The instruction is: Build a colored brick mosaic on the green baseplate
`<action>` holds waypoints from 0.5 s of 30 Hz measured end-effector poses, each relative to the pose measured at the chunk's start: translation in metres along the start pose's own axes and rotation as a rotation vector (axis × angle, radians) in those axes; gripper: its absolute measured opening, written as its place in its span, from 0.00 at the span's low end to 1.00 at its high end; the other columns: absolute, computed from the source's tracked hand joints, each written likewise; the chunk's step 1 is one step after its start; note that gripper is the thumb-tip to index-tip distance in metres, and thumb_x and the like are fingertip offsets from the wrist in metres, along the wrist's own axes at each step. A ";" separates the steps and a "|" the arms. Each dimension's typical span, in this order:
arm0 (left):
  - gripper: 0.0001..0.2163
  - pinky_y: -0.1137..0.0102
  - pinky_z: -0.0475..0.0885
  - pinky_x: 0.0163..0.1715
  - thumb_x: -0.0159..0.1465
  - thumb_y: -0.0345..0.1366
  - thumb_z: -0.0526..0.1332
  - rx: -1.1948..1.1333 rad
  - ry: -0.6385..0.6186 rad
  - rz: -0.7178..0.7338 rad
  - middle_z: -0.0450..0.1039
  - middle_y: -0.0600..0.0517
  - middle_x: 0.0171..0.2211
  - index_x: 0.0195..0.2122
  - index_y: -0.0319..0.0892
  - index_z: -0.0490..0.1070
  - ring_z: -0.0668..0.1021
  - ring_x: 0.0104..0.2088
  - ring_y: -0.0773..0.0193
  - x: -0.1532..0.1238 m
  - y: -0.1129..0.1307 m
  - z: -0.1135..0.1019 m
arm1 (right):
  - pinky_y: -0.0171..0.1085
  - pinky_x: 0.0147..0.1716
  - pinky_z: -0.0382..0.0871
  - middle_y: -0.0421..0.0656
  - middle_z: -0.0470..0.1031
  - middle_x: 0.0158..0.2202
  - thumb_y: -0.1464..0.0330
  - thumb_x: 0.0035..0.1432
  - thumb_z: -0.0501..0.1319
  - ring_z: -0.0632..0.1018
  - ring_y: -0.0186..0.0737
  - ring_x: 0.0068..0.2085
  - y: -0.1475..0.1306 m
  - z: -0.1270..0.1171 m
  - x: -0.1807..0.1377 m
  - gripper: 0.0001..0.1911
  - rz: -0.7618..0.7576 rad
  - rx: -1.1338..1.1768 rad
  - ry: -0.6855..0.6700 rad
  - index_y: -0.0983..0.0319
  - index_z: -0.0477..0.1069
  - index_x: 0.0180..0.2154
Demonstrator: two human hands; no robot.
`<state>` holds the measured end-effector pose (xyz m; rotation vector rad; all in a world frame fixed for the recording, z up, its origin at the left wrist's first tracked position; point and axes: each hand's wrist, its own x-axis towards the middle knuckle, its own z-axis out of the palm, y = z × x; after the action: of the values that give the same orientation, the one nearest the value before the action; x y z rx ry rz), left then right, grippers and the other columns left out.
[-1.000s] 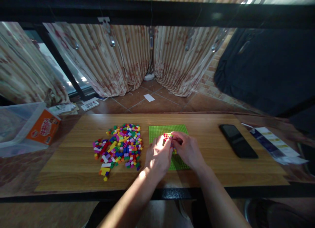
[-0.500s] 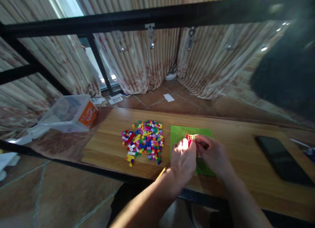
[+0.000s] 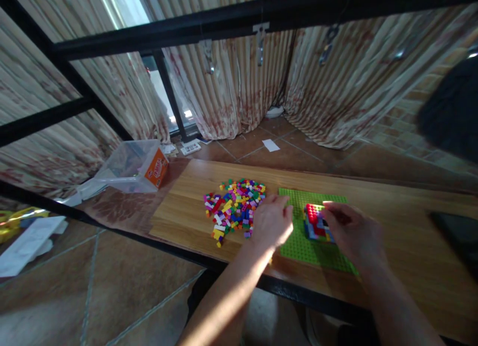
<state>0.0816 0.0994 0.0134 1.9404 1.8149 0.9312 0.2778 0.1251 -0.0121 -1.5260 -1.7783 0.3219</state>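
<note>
A green studded baseplate (image 3: 298,254) lies on the wooden board. On it stands a low block of toy bricks (image 3: 314,220), red on top, with blue and other colours at its sides. My right hand (image 3: 353,231) is over the block's right side, thumb and fingers pinched together at its upper right corner; whatever lies between the fingertips is hidden. Between the baseplate and a pile of loose toy bricks (image 3: 235,204) hovers my left hand (image 3: 271,221), fingers loosely bent and apart, with no brick visible in it. It covers the pile's right edge.
At the board's (image 3: 179,206) left end sits a clear plastic box (image 3: 129,169) with an orange label. A dark phone (image 3: 453,236) lies on the right. A black metal bar (image 3: 209,22) runs across, in front of striped curtains (image 3: 231,97). Papers lie on the tiled floor.
My left hand has left the brick block and moved left toward the loose pile, uncovering the block. My right hand stays beside the block. The view has shifted, too.
</note>
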 end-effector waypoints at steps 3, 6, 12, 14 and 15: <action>0.10 0.67 0.71 0.44 0.65 0.31 0.56 0.019 0.056 -0.185 0.79 0.46 0.39 0.41 0.39 0.78 0.78 0.40 0.61 0.010 -0.038 -0.046 | 0.44 0.32 0.72 0.46 0.80 0.33 0.57 0.56 0.59 0.80 0.46 0.31 -0.005 0.003 -0.001 0.14 0.030 0.049 -0.003 0.59 0.78 0.35; 0.09 0.69 0.70 0.36 0.60 0.28 0.58 0.111 -0.055 -0.345 0.79 0.49 0.31 0.33 0.39 0.79 0.78 0.33 0.62 0.006 -0.074 -0.090 | 0.44 0.34 0.73 0.46 0.81 0.35 0.58 0.58 0.58 0.80 0.46 0.33 -0.009 0.004 -0.002 0.14 -0.020 0.071 -0.036 0.59 0.77 0.35; 0.03 0.73 0.66 0.30 0.53 0.32 0.65 0.166 -0.243 -0.385 0.78 0.52 0.26 0.27 0.40 0.78 0.77 0.30 0.64 -0.013 -0.099 -0.114 | 0.42 0.36 0.72 0.44 0.81 0.36 0.60 0.60 0.56 0.80 0.45 0.35 -0.011 0.007 -0.002 0.13 -0.077 0.042 -0.061 0.57 0.77 0.34; 0.03 0.72 0.66 0.30 0.53 0.33 0.66 0.215 -0.259 -0.391 0.78 0.52 0.26 0.27 0.41 0.78 0.77 0.30 0.63 -0.013 -0.095 -0.109 | 0.42 0.38 0.72 0.43 0.81 0.37 0.61 0.60 0.55 0.80 0.44 0.36 -0.011 0.008 -0.002 0.13 -0.081 0.043 -0.069 0.57 0.77 0.35; 0.02 0.71 0.66 0.31 0.52 0.33 0.66 0.245 -0.256 -0.405 0.78 0.51 0.26 0.27 0.42 0.78 0.77 0.30 0.62 -0.012 -0.092 -0.107 | 0.42 0.38 0.72 0.43 0.81 0.37 0.61 0.60 0.55 0.80 0.44 0.36 -0.011 0.008 -0.002 0.13 -0.081 0.043 -0.071 0.57 0.77 0.35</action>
<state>-0.0576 0.0800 0.0301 1.6292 2.1245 0.3296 0.2638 0.1223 -0.0116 -1.4244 -1.8714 0.3760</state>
